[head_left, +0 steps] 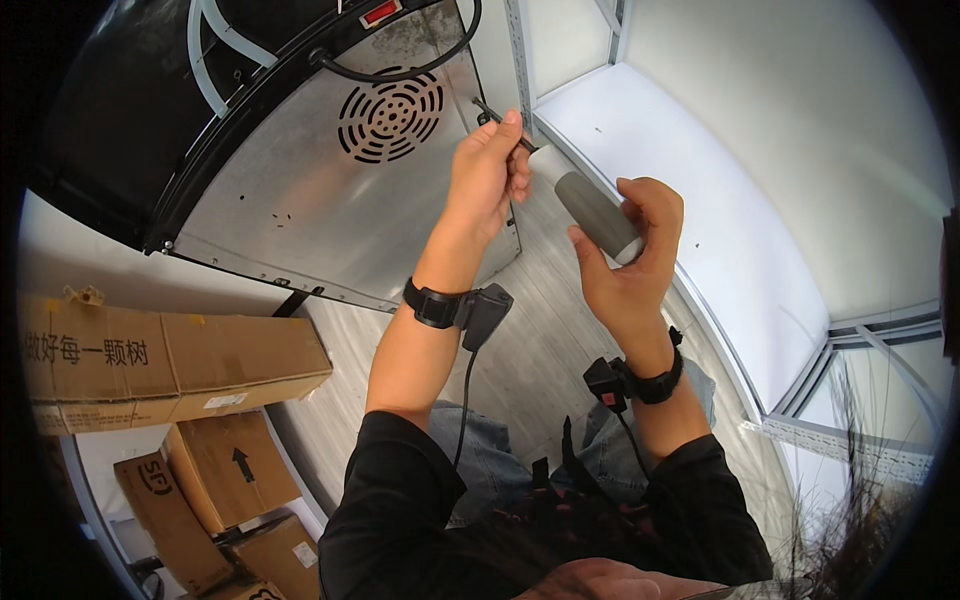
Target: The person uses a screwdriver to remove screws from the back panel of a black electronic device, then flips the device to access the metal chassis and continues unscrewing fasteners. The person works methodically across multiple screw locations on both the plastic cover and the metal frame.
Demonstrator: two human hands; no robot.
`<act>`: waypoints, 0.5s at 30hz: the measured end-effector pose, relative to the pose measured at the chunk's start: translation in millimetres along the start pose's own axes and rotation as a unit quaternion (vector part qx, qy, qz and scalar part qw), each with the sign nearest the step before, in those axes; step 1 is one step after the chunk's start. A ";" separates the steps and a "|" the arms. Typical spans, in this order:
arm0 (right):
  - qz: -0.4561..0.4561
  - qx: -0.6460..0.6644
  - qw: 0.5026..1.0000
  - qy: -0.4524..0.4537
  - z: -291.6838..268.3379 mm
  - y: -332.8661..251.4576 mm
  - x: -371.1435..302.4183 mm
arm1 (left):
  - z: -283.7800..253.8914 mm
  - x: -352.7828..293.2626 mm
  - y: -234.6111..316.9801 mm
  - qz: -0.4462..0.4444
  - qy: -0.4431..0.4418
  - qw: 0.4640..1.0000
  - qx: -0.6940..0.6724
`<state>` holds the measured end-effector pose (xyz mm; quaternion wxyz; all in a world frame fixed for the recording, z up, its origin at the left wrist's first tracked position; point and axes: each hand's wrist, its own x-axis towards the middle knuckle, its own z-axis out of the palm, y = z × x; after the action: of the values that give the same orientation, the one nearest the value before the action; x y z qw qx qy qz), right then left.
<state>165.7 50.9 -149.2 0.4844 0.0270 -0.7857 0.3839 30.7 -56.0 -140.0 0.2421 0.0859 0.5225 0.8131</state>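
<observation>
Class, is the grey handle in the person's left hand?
No: the grey handle sits within the curled right hand, while the left hand pinches the dark shaft.

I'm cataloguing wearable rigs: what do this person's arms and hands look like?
The left hand and right hand are both bare. Black sleeves reach only partway down the arms. Each wears a black strap carrying a dark box with a thin cable; the right box bears a small red mark.
</observation>
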 end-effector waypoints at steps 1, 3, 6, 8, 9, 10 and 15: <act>0.048 0.039 0.998 0.000 0.7 -0.8 -2.8 | 0.0 0.2 1.4 -0.007 -0.001 1.000 -0.008; 0.144 0.118 0.983 -0.001 2.9 -2.8 -9.4 | -0.1 0.1 1.5 -0.012 -0.008 1.000 -0.023; 0.269 0.198 0.943 -0.013 0.6 -11.6 -8.1 | -0.5 0.2 -0.7 -0.006 -0.018 0.999 -0.040; 0.150 0.109 0.983 0.001 5.4 0.7 -11.7 | -0.9 0.3 -0.7 -0.002 -0.020 0.999 -0.045; 0.090 0.063 0.994 0.008 7.0 4.0 -11.3 | -0.1 0.2 -0.1 -0.001 -0.011 0.999 -0.039; 0.073 0.051 0.996 0.003 6.2 4.2 -10.7 | 1.2 0.0 1.2 0.001 -0.002 0.999 -0.034; 0.038 -0.005 0.999 -0.035 1.9 -0.4 -7.7 | -3.5 2.2 2.4 0.023 0.004 1.000 0.020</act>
<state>168.6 46.9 -155.5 0.4421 0.0083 -0.8046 0.3964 26.7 -58.6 -139.6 0.2192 0.0995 0.5372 0.8084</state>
